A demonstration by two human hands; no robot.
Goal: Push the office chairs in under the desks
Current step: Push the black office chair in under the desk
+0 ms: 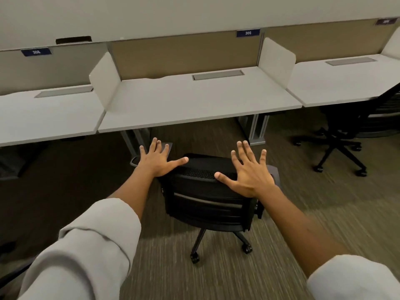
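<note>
Reaching out over the black office chair [207, 191], I have both arms stretched forward and low, sleeves pushed back to the forearms. My left hand [157, 160] is spread flat, fingers splayed, hanging at the upper left corner of the backrest with the thumb lying across its top edge; my right hand [249, 172] is just as wide open at the upper right corner, thumb tip on the mesh. Neither has closed on anything, and I cannot tell whether the palms are pressing the backrest or only hovering above it. The chair stands on the carpet, clear of the middle desk [194, 100], its back toward me and its seat facing the gap between the desk legs. I judge this as the start of the push on this chair: next I would set both palms on the top of the backrest and drive it straight ahead, keeping the pressure even so the casters do not swing it toward a leg. Another chair [355, 126] at the right desk looks only partly tucked in.
</note>
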